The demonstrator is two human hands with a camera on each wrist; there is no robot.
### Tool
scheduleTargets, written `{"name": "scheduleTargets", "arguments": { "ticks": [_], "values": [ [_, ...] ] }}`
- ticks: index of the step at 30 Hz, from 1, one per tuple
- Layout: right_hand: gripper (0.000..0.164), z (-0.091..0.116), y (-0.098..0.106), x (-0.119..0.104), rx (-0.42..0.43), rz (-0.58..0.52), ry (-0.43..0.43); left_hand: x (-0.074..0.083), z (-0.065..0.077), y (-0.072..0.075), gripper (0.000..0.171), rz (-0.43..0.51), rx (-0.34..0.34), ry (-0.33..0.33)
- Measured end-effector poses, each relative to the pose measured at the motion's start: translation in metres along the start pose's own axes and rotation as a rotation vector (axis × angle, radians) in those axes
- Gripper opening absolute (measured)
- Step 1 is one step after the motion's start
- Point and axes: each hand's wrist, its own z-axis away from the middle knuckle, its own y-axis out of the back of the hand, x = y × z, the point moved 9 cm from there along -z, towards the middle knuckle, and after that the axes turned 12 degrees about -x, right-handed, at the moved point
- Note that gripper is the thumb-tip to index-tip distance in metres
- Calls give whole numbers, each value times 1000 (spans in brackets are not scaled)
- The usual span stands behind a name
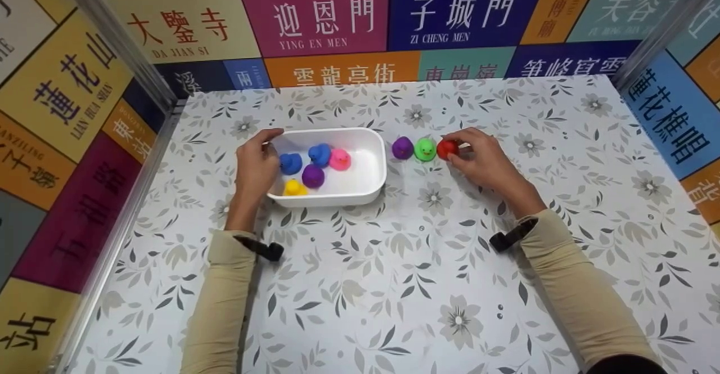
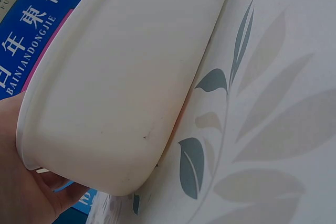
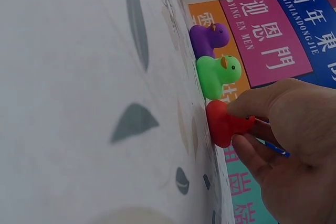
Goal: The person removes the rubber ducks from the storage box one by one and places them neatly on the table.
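As I look down from the head camera, I have my right grip (image 1: 487, 159) narrowed to a pinch, thumb and fingers on the red duck (image 1: 447, 150). That duck is down at the table (image 1: 388, 284), on the right end of a short row: the green duck (image 1: 426, 150) is just beside it, then the purple duck (image 1: 402, 148), nearest the white tub (image 1: 368, 166). From the right wrist all three show upright; whether they touch one another I can't be sure. My left grip (image 1: 253, 166) is curled round the left end of the tub, at its rim. Inside I count five toys: a blue duck (image 1: 290, 164) near that end, another blue duck (image 1: 320, 154) beside a pink duck (image 1: 340, 160), a rounded purple toy (image 1: 313, 176) closer to me, and a yellow duck (image 1: 293, 188) in the near left corner. Colourful lettered panels (image 1: 323, 22) stand behind the table.
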Motion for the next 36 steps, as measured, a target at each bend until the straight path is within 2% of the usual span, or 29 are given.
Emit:
{"name": "scheduleTargets", "arguments": {
  "ticks": [11,15,20,29,36],
  "values": [
    [41,0,-1,1,-1,3,-11,2,1,2,42,3,11,-16],
    [44,0,-1,0,4,47,-2,1,1,1,42,-6,13,-16],
    [48,0,2,-7,27,120,38,2,0,1,42,-33,19,-18],
    [50,-1,0,-16,20,157,20,1,1,2,42,-27,26,-20],
    [52,-4,-5,-35,17,123,38,3,1,2,42,-13,29,-31]
  ]
}}
